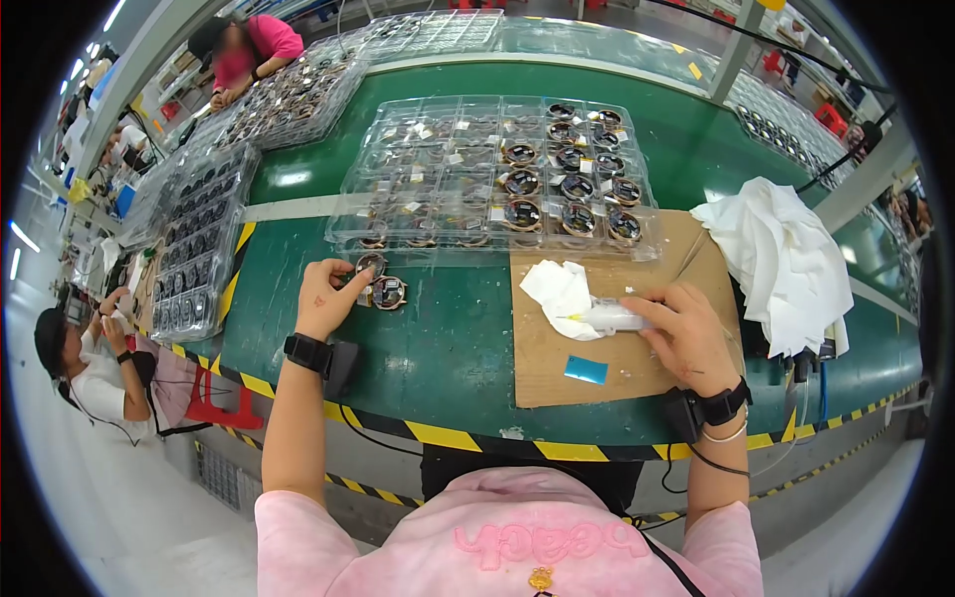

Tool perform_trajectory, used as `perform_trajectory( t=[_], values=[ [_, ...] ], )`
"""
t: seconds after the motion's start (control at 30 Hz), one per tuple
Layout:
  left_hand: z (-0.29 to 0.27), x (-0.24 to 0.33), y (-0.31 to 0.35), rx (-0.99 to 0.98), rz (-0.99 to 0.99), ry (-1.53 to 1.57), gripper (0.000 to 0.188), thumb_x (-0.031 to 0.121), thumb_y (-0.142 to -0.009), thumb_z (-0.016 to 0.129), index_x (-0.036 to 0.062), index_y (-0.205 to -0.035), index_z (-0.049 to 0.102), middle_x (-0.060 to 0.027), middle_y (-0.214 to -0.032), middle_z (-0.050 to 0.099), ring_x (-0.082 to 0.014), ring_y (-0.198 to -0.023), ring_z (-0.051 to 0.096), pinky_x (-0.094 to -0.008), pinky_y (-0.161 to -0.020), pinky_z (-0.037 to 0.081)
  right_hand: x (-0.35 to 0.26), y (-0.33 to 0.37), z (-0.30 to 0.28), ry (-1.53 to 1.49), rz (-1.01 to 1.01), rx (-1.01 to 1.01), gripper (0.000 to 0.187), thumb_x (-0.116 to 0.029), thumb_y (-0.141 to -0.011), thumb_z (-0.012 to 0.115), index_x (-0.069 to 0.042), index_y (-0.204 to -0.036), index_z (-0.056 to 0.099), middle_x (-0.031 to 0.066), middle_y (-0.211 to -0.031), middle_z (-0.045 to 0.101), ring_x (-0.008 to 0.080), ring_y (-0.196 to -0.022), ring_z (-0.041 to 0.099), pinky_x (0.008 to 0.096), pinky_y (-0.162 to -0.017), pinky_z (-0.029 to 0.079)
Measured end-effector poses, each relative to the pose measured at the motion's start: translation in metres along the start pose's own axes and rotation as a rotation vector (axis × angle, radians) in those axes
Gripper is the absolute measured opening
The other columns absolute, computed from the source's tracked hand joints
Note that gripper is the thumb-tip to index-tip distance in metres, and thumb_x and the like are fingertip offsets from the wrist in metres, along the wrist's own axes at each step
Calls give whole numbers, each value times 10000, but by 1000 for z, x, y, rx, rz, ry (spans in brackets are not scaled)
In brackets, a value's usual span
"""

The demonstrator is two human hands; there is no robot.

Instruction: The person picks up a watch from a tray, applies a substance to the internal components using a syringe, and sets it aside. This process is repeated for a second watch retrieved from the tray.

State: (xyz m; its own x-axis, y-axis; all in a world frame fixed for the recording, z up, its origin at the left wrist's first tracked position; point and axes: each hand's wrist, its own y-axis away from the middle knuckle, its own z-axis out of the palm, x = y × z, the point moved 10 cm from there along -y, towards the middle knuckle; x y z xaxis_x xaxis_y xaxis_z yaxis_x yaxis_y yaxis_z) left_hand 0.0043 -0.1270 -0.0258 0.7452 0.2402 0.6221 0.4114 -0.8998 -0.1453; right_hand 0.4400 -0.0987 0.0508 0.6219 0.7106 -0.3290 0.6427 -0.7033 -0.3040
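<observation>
Two round parts, one pinched by left hand, one white tube clamped in right hand

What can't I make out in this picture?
Head view: back end of the translucent tube, hidden by the right hand.
Head view: left edge of the upper disc, covered by the left hand.
Head view: details of the discs in the clear tray, too small.
Head view: anything under the white cloth pile, which hides it.
</observation>
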Motion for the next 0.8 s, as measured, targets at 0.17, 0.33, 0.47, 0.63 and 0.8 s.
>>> perform_trajectory(
  t=[0.17,0.33,0.47,0.63,0.8],
  values=[
    [3,9,1,193,52,-155,529,393,-678,816,-23,-939,621,-117,-943,523,-215,-844,535,-308,-743,458,3,2,0,-37,12,43,440,22,-695,658,-125,-1109,655,95,-961,590,289,-865,548,370,-776,454],
    [7,1,1,314,-6,-90,556,377,-624,845,-39,-911,611,-138,-954,521,-242,-877,533,-320,-763,457,4,5,2,-59,0,55,444,22,-694,658,-121,-1115,653,100,-968,591,292,-869,550,372,-774,454],
    [13,-3,-3,226,-125,-175,570,439,-615,813,1,-922,613,-146,-1031,545,-292,-953,561,-380,-841,459,7,10,-1,-32,20,83,439,18,-698,659,-118,-1116,652,95,-971,595,291,-876,553,371,-775,455],
    [8,-13,15,118,-24,-213,462,321,-660,797,-4,-932,611,-138,-1007,547,-274,-906,561,-365,-791,476,7,9,1,-71,-3,88,431,13,-706,660,-119,-1116,650,86,-973,602,286,-881,555,371,-782,455],
    [-7,30,38,136,116,-68,349,212,-695,778,3,-929,627,-120,-963,558,-244,-823,567,-330,-728,482,8,13,0,-57,8,89,432,11,-708,660,-117,-1120,647,83,-984,606,284,-883,555,371,-787,454]
  ],
)
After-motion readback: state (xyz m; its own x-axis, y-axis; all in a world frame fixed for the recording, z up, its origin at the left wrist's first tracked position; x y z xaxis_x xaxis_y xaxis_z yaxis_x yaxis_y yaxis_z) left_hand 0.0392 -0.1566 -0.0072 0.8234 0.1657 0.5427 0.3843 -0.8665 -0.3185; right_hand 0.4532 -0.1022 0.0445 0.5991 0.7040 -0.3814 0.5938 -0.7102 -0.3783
